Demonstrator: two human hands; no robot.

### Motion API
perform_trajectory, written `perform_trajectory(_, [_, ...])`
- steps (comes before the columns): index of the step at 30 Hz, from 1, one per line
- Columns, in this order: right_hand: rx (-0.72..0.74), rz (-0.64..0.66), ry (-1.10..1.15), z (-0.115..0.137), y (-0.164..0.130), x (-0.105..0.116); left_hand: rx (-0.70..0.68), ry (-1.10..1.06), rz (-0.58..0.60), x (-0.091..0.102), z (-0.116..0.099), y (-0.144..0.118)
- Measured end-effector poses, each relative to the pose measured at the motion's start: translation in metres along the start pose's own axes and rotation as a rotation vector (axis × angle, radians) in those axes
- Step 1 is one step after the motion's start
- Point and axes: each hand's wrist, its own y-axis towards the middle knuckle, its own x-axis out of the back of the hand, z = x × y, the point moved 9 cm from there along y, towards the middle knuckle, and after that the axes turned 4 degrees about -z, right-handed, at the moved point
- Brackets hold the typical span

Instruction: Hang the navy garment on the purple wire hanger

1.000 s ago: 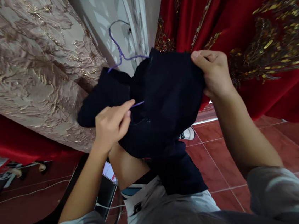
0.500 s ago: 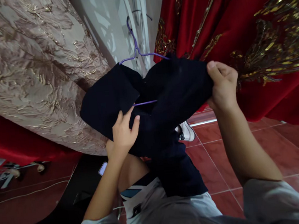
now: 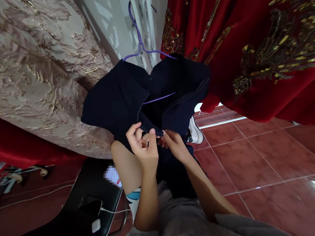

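Note:
A dark navy garment (image 3: 112, 94) with a wide collar hangs on a purple hanger (image 3: 140, 46), its lower part lying over my lap. The hanger's bottom bar shows through the neck opening. In front of the chest, my left hand (image 3: 145, 147) pinches a folded front edge of the cloth between thumb and curled fingers. Close beside it, my right hand (image 3: 176, 146) grips the end of the same edge with its fingertips. Some of the right fingers are hidden behind the cloth and the left hand.
Pale gold-embossed fabric (image 3: 40, 70) hangs at left, red gold-sequinned cloth (image 3: 251, 48) at right. A black bench (image 3: 58, 218) at lower left holds a phone (image 3: 90, 205) with a white cable and a small white case (image 3: 96, 225). Red tiles (image 3: 257, 160) cover the floor.
My right hand has let go of the garment's right side and come in beside my left hand. Both now hold the front edge. The garment's right side has dropped.

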Motion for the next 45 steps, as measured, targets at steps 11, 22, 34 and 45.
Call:
perform_trajectory(11, [-0.038,-0.025,0.105,-0.004,0.0,0.005,0.126,0.08,0.293,-0.008,0.084,-0.01])
perform_trajectory(22, [0.24,-0.086,0.189,0.155,0.074,0.002,0.062,0.164,0.219,-0.029,0.104,-0.003])
perform_trajectory(34, [0.32,-0.011,0.007,0.165,0.075,-0.019,-0.463,0.168,0.144,-0.015,-0.06,0.09])
perform_trajectory(45, [0.261,-0.092,-0.165,0.093,0.076,-0.003,-0.763,0.493,-0.02,0.007,-0.083,0.13])
